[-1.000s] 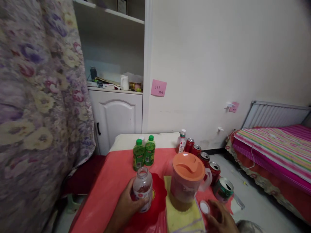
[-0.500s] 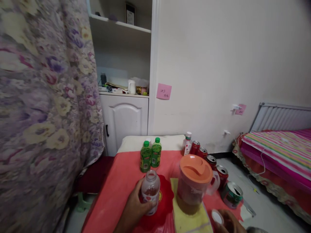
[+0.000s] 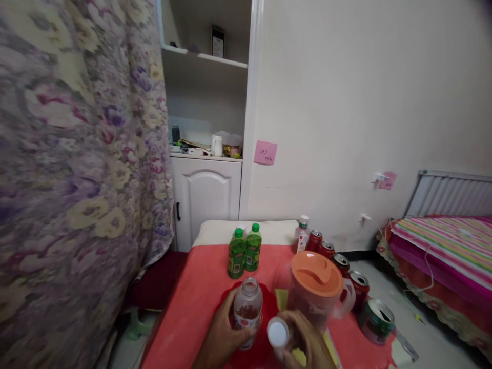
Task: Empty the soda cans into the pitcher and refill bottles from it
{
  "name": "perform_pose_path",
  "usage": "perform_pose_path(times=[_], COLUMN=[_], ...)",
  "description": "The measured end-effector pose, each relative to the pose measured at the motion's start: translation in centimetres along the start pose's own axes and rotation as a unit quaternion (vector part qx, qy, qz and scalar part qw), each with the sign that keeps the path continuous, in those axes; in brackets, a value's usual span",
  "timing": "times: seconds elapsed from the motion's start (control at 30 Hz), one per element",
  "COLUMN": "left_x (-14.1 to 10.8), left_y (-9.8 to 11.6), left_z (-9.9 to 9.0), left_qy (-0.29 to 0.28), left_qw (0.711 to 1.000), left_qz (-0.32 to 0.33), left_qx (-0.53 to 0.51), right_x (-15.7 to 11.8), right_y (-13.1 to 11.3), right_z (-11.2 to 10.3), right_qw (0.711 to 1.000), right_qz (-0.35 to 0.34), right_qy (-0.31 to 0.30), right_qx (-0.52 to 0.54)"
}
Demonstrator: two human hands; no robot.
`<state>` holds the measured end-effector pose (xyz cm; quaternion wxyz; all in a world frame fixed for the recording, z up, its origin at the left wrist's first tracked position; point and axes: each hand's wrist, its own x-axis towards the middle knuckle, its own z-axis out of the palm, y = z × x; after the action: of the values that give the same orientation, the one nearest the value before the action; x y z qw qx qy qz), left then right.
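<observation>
My left hand [image 3: 226, 328] is wrapped round a clear plastic bottle [image 3: 249, 305] with an uncapped mouth and a red-and-white label. The bottle stands upright over a red scalloped plate [image 3: 269, 302]; whether its base touches the plate I cannot tell. Close to its right, my right hand [image 3: 307, 341] pinches a white bottle cap [image 3: 278, 333] between thumb and fingers, apart from the bottle mouth. Just behind that hand is a clear pitcher [image 3: 313, 302] with an orange lid [image 3: 317, 271]. My right hand hides its lower part and much of the yellow cloth [image 3: 282, 297].
Two green-capped bottles [image 3: 237, 256] stand behind the plate. Along the table's right side are a white-capped bottle [image 3: 302, 236], several red cans [image 3: 359, 289] and a green can [image 3: 376, 320]. A knife-like metal blade [image 3: 406, 346] lies at the right edge. A bed [image 3: 442, 266] stands beyond.
My right hand has moved left with the cap, from right of the pitcher to beside the bottle. My left hand still holds the bottle. The whole view has shifted slightly.
</observation>
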<state>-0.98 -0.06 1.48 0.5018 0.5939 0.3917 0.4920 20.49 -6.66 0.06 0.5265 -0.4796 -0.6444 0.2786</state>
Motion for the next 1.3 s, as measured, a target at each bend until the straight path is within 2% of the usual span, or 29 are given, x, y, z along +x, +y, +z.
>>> perform_pose_path(times=[0.1,0.23,0.43,0.57,0.7,0.77,0.87,0.97,1.07,1.3], left_x=[-0.2,-0.8,-1.5,-1.3,-1.2,-1.2,-1.1,-1.1,-1.1,-1.1], left_y=[0.5,1.7,3.3,3.1,2.3,2.1,2.1,2.3,2.5,2.2], left_z=[-0.2,-0.2,-0.1,0.0,0.1,0.2,0.3,0.5,0.5,0.3], left_qy=[0.007,0.009,-0.006,0.0,-0.02,-0.025,-0.025,-0.029,-0.032,-0.026], left_qw=[1.0,1.0,1.0,1.0,1.0,0.999,0.999,0.999,0.999,0.999], left_qz=[-0.001,0.01,-0.004,-0.012,-0.012,-0.017,-0.025,-0.039,-0.037,-0.041], left_qx=[-0.013,0.012,0.003,-0.002,-0.017,-0.016,-0.011,-0.012,-0.016,-0.008], right_x=[2.5,4.4,5.7,6.4,7.3,7.9,8.8,9.7,10.6,12.6], right_y=[-2.4,-4.0,-5.8,-6.9,-7.7,-8.3,-9.8,-11.8,-13.6,-15.0], right_z=[0.4,0.4,1.0,0.7,0.0,-0.4,-1.2,-1.8,-2.0,-1.9], right_qw=[0.998,0.992,0.994,0.993,0.985,0.975,0.957,0.93,0.9,0.848], right_qz=[-0.036,-0.05,-0.059,-0.068,-0.113,-0.136,-0.124,-0.108,-0.12,-0.178], right_qy=[-0.036,-0.015,-0.017,-0.04,-0.088,-0.129,-0.2,-0.256,-0.321,-0.401], right_qx=[-0.046,-0.111,-0.095,-0.083,-0.099,-0.117,-0.17,-0.238,-0.27,-0.298])
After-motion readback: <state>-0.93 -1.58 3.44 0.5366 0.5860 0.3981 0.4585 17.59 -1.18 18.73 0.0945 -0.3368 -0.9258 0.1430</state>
